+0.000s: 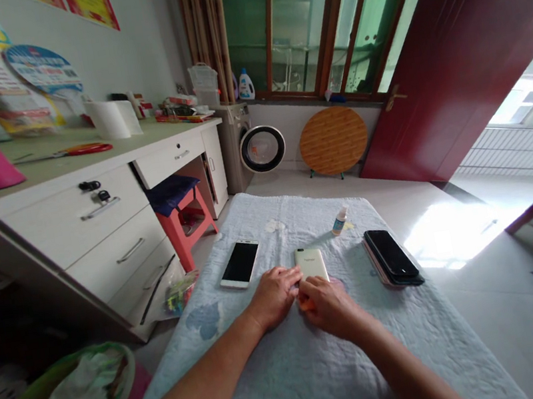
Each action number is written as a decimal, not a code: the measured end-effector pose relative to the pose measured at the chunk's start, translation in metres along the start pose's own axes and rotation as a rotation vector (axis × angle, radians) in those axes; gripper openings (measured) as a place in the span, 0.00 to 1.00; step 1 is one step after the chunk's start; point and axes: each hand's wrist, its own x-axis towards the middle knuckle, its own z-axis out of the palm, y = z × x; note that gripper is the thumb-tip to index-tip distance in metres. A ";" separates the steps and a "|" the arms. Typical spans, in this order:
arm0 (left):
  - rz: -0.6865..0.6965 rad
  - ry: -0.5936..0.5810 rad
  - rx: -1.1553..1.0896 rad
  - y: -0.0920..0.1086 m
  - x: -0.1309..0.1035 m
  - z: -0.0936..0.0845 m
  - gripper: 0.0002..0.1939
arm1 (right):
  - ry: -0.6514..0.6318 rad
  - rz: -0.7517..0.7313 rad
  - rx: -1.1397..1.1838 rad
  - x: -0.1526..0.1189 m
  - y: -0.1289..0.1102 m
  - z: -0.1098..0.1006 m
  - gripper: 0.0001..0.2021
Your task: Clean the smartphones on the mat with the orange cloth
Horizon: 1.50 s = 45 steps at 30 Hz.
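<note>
A white-gold smartphone [311,264] lies back side up on the pale blue quilted cloth [274,373]. My left hand [276,296] grips its left edge, with the fingertips resting on the back cover. Over the phone's lower end, my right hand [328,304] is closed with its fingers curled. An orange patch shows by its fingertips, but what it holds is too small to make out. To the left lies a white smartphone [240,264] with a dark screen. On the right, a black phone [391,254] rests on a case or wallet. A small spray bottle [339,221] stands upright behind them.
A white desk [82,222] with drawers runs along the left, holding a paper roll [109,120] and red-handled scissors [86,149]. A red stool [184,222] stands under it. At lower left is a bin [131,376] with waste. A washing machine [233,124] has its door open.
</note>
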 end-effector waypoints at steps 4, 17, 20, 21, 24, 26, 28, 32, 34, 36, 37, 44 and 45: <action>-0.010 0.001 0.033 0.003 0.000 -0.002 0.23 | -0.064 0.070 0.031 -0.010 0.014 -0.015 0.06; 0.019 0.001 0.038 0.006 -0.003 -0.002 0.41 | -0.124 0.164 0.082 -0.025 0.048 -0.036 0.07; 0.007 0.021 0.029 0.005 -0.002 0.000 0.41 | -0.095 0.149 0.135 -0.026 0.049 -0.038 0.06; 0.005 0.026 0.026 0.005 -0.002 0.001 0.40 | -0.092 0.138 0.163 -0.025 0.049 -0.038 0.06; 0.006 0.033 0.019 0.005 -0.002 0.001 0.39 | -0.084 0.108 0.223 -0.023 0.047 -0.037 0.05; 0.014 0.029 0.010 0.004 -0.002 0.001 0.38 | -0.053 0.106 0.233 -0.021 0.048 -0.034 0.06; 0.022 0.026 0.001 0.004 -0.002 0.001 0.37 | -0.005 0.119 0.233 -0.017 0.051 -0.029 0.06; 0.037 0.038 -0.014 0.003 -0.001 0.001 0.36 | 0.085 0.165 0.178 -0.004 0.058 -0.022 0.08; 0.045 0.047 -0.020 0.002 -0.002 0.001 0.36 | 0.116 0.194 0.127 0.005 0.062 -0.021 0.08; 0.052 0.047 -0.025 0.002 -0.002 0.002 0.37 | 0.140 0.218 0.080 0.017 0.067 -0.019 0.08; 0.055 0.044 -0.027 0.002 -0.002 0.002 0.37 | 0.160 0.234 0.061 0.023 0.069 -0.019 0.08; 0.032 0.034 -0.021 0.005 -0.002 -0.002 0.36 | 0.273 0.370 0.040 0.059 0.086 -0.016 0.12; 0.030 0.030 -0.021 0.005 -0.002 -0.003 0.36 | 0.276 0.377 0.047 0.061 0.086 -0.016 0.12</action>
